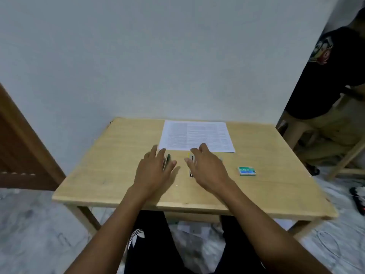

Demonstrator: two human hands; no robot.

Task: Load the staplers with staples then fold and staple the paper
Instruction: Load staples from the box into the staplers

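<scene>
Printed paper sheets [196,136] lie flat at the far middle of the wooden table [110,155]. My left hand [155,168] hovers with straight fingers over a green stapler [167,160], mostly covering it. My right hand [207,167] is spread, fingers loose, above a yellow and black stapler [190,165], of which only thin slivers show. A small green staple box [246,171] sits to the right of my right hand, apart from it. Neither hand holds anything.
A person in a black shirt [331,76] stands at the right by a wooden stool [347,155]. A brown door frame [23,145] is at the left. The wall runs directly behind the table. A cable lies on the floor at the right.
</scene>
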